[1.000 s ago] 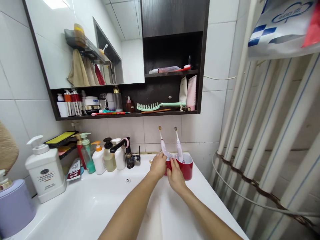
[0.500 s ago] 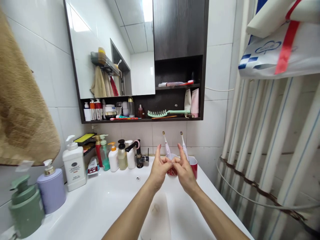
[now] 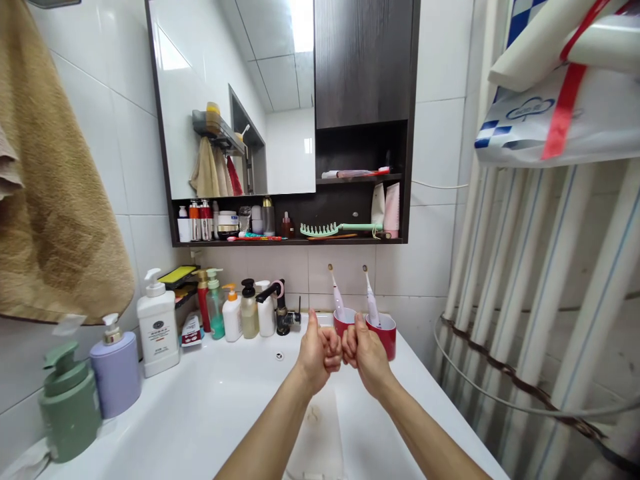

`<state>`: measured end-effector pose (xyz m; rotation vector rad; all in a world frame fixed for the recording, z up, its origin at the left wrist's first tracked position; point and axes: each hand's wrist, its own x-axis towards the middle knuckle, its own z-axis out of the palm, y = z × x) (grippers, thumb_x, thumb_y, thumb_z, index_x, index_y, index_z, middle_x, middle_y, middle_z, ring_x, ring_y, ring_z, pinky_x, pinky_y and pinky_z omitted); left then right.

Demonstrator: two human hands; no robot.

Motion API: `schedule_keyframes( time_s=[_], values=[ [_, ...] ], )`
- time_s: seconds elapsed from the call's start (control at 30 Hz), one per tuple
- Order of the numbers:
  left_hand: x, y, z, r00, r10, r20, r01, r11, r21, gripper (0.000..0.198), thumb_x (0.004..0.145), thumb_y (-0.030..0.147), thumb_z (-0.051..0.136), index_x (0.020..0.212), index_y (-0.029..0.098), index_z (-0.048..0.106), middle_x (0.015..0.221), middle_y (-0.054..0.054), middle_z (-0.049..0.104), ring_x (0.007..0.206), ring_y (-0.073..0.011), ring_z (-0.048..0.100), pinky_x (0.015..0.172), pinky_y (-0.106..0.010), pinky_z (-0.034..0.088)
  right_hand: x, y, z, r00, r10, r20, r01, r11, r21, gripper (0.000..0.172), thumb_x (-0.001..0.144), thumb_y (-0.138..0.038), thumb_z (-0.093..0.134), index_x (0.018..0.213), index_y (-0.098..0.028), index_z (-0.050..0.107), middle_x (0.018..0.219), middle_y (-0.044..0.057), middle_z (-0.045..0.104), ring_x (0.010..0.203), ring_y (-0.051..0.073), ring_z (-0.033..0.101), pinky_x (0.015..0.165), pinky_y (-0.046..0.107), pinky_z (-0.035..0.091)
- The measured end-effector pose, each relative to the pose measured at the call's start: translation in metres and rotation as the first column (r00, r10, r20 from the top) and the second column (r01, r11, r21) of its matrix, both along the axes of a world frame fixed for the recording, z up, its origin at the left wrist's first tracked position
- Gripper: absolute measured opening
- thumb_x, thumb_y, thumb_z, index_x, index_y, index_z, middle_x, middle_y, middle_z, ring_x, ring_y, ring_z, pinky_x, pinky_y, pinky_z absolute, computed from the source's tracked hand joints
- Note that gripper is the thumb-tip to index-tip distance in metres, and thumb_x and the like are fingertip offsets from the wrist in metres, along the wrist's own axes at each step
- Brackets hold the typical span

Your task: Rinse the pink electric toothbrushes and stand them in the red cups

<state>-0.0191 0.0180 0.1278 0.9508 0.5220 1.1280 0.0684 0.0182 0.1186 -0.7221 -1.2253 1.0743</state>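
Observation:
Above the white sink basin (image 3: 200, 413), my left hand (image 3: 319, 353) is curled into a fist with its thumb pointing up. My right hand (image 3: 367, 353) mirrors it, knuckles facing the left ones across a small gap. Nothing shows in either fist. Just behind them, two red cups with white insides stand on the sink's back right rim. The left cup (image 3: 344, 322) is partly covered by my hands and holds a pale electric toothbrush (image 3: 337, 301). A second toothbrush (image 3: 372, 308) leans in the right cup (image 3: 389, 340).
A black faucet (image 3: 281, 313) rises at the back rim, with several pump bottles to its left. Lilac (image 3: 117, 377) and green (image 3: 70, 413) dispensers stand at the left. Overhead hangs a dark mirror cabinet (image 3: 363, 67) with toiletries. White radiator pipes (image 3: 540, 280) line the right.
My fingers have curled into fists, thumbs still up. The hands, whose fingertips met before, are now slightly apart and lower against the cups. The view has shifted a little.

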Motion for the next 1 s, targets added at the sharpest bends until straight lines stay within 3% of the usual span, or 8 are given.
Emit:
schedule_keyframes(
  time_s=[0.13, 0.27, 0.33, 0.37, 0.47, 0.6, 0.77, 1.0],
  values=[
    [0.003, 0.006, -0.011, 0.999, -0.013, -0.046, 0.010, 0.998, -0.059, 0.058, 0.057, 0.066, 0.016, 0.034, 0.015, 0.028, 0.027, 0.006, 0.021, 0.023, -0.0012, 0.015, 0.033, -0.018, 0.002, 0.009, 0.017, -0.011, 0.931, -0.175, 0.320, 0.164, 0.985, 0.059, 0.043, 0.069, -0.045, 0.021, 0.035, -0.019, 0.024, 0.032, -0.005, 0.028, 0.030, 0.007, 0.031, 0.036, 0.022, 0.027],
    [0.001, 0.008, -0.041, 0.988, 0.003, -0.153, -0.026, 0.989, -0.145, 0.056, 0.058, 0.065, 0.020, 0.034, 0.015, 0.028, 0.026, 0.006, 0.021, 0.024, -0.0011, 0.015, 0.034, -0.018, 0.002, 0.045, 0.053, -0.022, 0.495, -0.590, 0.638, 0.518, 0.790, 0.329, 0.026, 0.063, -0.038, 0.039, 0.047, -0.018, 0.043, 0.063, 0.004, 0.050, 0.065, 0.017, 0.047, 0.059, 0.028, 0.034],
    [0.000, 0.007, -0.060, 0.972, 0.015, -0.236, -0.063, 0.979, -0.194, 0.053, 0.059, 0.062, 0.024, 0.036, 0.015, 0.030, 0.028, 0.007, 0.022, 0.025, -0.0011, 0.018, 0.034, -0.018, 0.004, 0.066, 0.071, -0.030, 0.396, -0.640, 0.659, 0.607, 0.720, 0.335, 0.018, 0.057, -0.032, 0.046, 0.067, -0.017, 0.050, 0.092, 0.011, 0.044, 0.086, 0.025, 0.040, 0.067, 0.034, 0.031],
    [-0.001, 0.005, -0.068, 0.963, 0.016, -0.268, -0.074, 0.976, -0.207, 0.051, 0.059, 0.061, 0.026, 0.038, 0.015, 0.031, 0.029, 0.007, 0.022, 0.026, -0.0012, 0.018, 0.035, -0.018, 0.006, 0.075, 0.077, -0.034, 0.249, -0.624, 0.741, 0.663, 0.668, 0.339, 0.022, 0.056, -0.031, 0.047, 0.073, -0.018, 0.051, 0.100, 0.012, 0.039, 0.090, 0.028, 0.038, 0.068, 0.036, 0.030],
    [-0.001, 0.001, -0.086, 0.927, 0.028, -0.375, -0.107, 0.976, -0.192, 0.044, 0.060, 0.057, 0.030, 0.045, 0.016, 0.034, 0.034, 0.008, 0.025, 0.028, -0.0016, 0.022, 0.036, -0.018, 0.009, 0.094, 0.087, -0.047, 0.121, -0.497, 0.859, 0.654, 0.691, 0.308, 0.021, 0.058, -0.030, 0.044, 0.072, -0.018, 0.052, 0.099, 0.012, 0.040, 0.084, 0.026, 0.043, 0.063, 0.035, 0.033],
    [0.002, -0.004, -0.088, 0.899, 0.042, -0.435, -0.103, 0.988, -0.117, 0.035, 0.061, 0.049, 0.033, 0.052, 0.015, 0.038, 0.039, 0.007, 0.031, 0.031, -0.0019, 0.026, 0.036, -0.018, 0.011, 0.101, 0.074, -0.053, 0.129, -0.471, 0.873, 0.617, 0.727, 0.302, 0.021, 0.062, -0.032, 0.038, 0.064, -0.016, 0.052, 0.089, 0.011, 0.044, 0.079, 0.022, 0.047, 0.061, 0.030, 0.035],
    [0.008, -0.008, -0.085, 0.841, 0.155, -0.518, -0.171, 0.985, 0.017, 0.023, 0.062, 0.037, 0.036, 0.056, 0.015, 0.039, 0.046, 0.005, 0.037, 0.037, -0.0036, 0.033, 0.038, -0.018, 0.019, 0.102, 0.033, -0.056, 0.160, -0.503, 0.849, 0.568, 0.750, 0.337, 0.025, 0.061, -0.033, 0.039, 0.070, -0.016, 0.054, 0.102, 0.012, 0.038, 0.090, 0.023, 0.042, 0.070, 0.030, 0.034],
    [0.013, 0.003, -0.077, 0.669, 0.457, -0.586, -0.300, 0.888, 0.349, 0.026, 0.060, 0.028, 0.043, 0.083, 0.015, 0.043, 0.085, -0.005, 0.049, 0.080, -0.0129, 0.043, 0.071, -0.022, 0.031, 0.053, -0.009, -0.074, 0.430, -0.422, 0.798, 0.320, 0.898, 0.303, 0.017, 0.059, -0.024, 0.043, 0.070, -0.019, 0.055, 0.099, 0.007, 0.042, 0.091, 0.019, 0.042, 0.074, 0.028, 0.034]
  ],
)
